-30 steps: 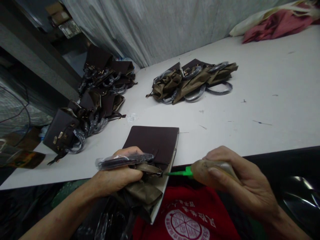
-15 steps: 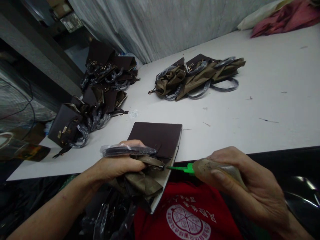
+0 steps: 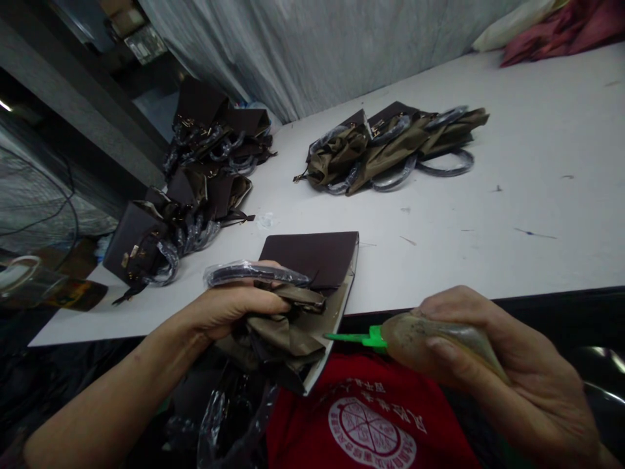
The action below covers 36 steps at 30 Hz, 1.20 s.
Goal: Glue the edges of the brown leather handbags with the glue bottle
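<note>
My left hand point(image 3: 244, 303) is closed around a dark brown handbag point(image 3: 312, 254), gripping its bunched olive lining point(image 3: 288, 335) and a plastic-wrapped handle point(image 3: 256, 273). The bag hangs partly over the table's front edge, with its pale inner side facing right. In my right hand point(image 3: 493, 358) is a squeeze bottle point(image 3: 439, 335) with murky yellowish contents and a green nozzle point(image 3: 351, 337). The nozzle's tip points left and lies at the pale edge of the bag; whether it touches I cannot tell. Some of my left fingers are hidden behind the handle.
Several brown handbags point(image 3: 137, 241) with wrapped handles are piled at the table's left. More bags with olive lining out point(image 3: 395, 153) lie toward the back. A tape roll point(image 3: 22, 277) is at far left, reddish cloth point(image 3: 561, 32) at back right. Scraps of thread dot the white table point(image 3: 537, 195).
The green nozzle has moved off the lining edge, down toward the bag's pale inner border. The bag has shifted slightly up in view, and more of its pale inner side shows.
</note>
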Each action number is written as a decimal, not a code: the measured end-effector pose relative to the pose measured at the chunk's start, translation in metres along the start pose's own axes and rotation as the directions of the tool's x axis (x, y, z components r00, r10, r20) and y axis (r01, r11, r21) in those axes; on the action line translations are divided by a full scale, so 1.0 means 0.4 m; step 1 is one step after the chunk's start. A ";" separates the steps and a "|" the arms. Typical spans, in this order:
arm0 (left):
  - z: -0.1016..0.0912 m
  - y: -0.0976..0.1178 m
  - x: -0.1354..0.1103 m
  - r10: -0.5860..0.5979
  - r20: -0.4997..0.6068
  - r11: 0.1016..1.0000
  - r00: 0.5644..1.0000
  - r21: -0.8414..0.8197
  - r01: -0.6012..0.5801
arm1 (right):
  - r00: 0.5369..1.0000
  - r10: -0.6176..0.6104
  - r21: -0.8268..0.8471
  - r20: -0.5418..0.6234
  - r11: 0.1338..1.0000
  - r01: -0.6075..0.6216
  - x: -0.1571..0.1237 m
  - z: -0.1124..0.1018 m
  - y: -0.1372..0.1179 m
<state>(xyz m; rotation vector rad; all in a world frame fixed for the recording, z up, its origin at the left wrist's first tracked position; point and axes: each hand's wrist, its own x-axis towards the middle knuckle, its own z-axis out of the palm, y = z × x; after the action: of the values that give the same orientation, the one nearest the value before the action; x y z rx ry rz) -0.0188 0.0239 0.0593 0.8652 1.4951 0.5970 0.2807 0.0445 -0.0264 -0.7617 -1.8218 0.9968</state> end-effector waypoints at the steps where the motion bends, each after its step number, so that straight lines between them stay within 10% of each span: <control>1: -0.002 0.000 0.001 -0.008 0.006 1.000 1.000 0.006 0.008 | 1.000 -0.007 0.014 0.027 1.000 0.007 0.002 0.000 -0.004; 23: -0.001 -0.014 0.018 -0.054 0.060 0.999 0.997 -0.004 0.054 | 0.985 0.052 0.048 0.162 0.997 -0.060 0.016 -0.006 -0.046; 36: 0.016 -0.009 0.029 -0.054 -0.010 0.993 0.998 -0.101 0.053 | 0.996 0.081 -0.056 0.042 0.995 -0.078 -0.002 -0.009 -0.042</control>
<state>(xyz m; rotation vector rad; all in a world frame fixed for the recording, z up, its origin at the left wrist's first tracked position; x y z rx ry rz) -0.0129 0.0304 0.0486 0.7420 1.4824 0.6342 0.2826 0.0369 -0.0109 -0.8572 -1.8756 1.0261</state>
